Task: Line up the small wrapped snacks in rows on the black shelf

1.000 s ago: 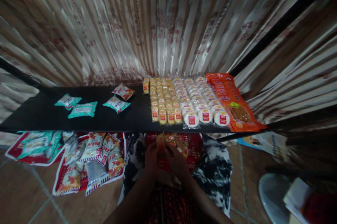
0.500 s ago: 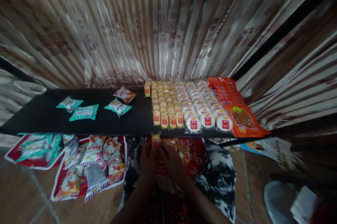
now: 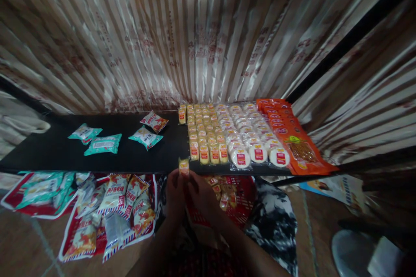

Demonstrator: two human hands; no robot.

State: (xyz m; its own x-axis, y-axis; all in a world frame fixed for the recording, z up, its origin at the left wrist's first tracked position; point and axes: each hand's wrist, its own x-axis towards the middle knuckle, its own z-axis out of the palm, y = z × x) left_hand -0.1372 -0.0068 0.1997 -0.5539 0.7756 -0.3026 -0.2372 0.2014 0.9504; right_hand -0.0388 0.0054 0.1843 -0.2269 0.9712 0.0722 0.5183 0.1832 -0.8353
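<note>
Between the fingertips of my left hand [image 3: 175, 192] and my right hand [image 3: 199, 190] I hold a small wrapped cake [image 3: 183, 167], yellow with an orange label. It stands upright at the front edge of the black shelf [image 3: 107, 162]. Rows of matching wrapped cakes [image 3: 204, 153] lie overlapped on the shelf, just right of my hands, with a single wrapped cake [image 3: 182, 114] at the back left of them. Below my right forearm, a red basket [image 3: 245, 194] on my lap holds more of the wrapped cakes.
Round white wrapped crackers [image 3: 258, 153] and orange snack packets [image 3: 299, 151] fill the shelf's right side. Teal packets [image 3: 103, 144] and a red-white packet [image 3: 154, 121] lie on the left. Large open bags [image 3: 112, 207] of packets sit below. A striped curtain [image 3: 195, 30] hangs behind.
Both my hands have risen from the basket and moved left and forward, carrying the wrapped cake up to the shelf's front edge. The goods on the shelf keep their arrangement.
</note>
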